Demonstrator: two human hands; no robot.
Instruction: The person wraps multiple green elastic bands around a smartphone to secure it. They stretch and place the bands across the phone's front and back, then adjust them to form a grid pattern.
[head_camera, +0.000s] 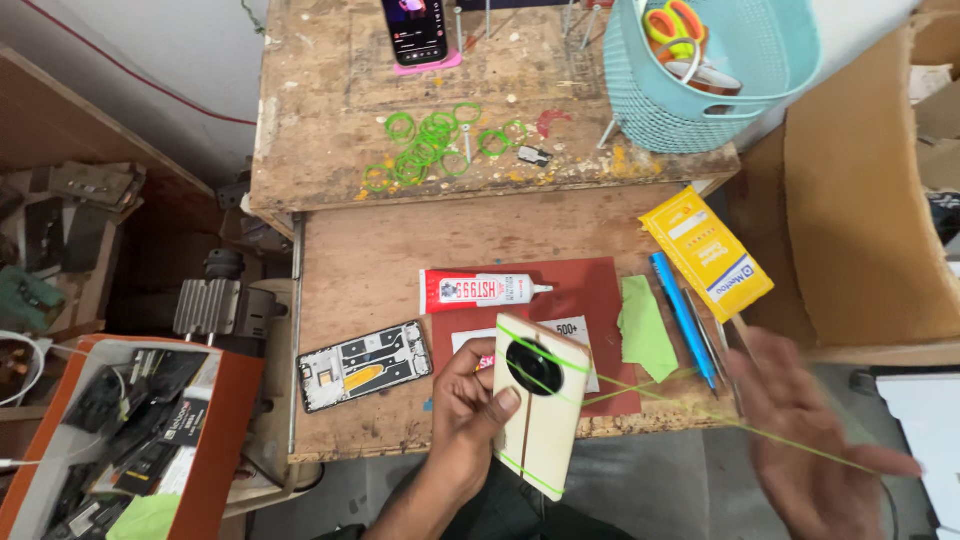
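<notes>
My left hand grips a cream-coloured phone back panel with a round black camera ring, held upright over the table's front edge. Green rubber bands cross the panel near its top and bottom. One green rubber band is stretched from the panel out to my right hand, which is blurred and pulls the band to the right. A phone frame with exposed internals lies on the table left of my left hand. A red and white glue tube lies just beyond the panel on a dark red mat.
Loose green rubber bands lie on the upper shelf near an upright phone and a light blue basket with scissors. A yellow packet, blue pen and green cloth lie at right. An orange box of parts stands at left.
</notes>
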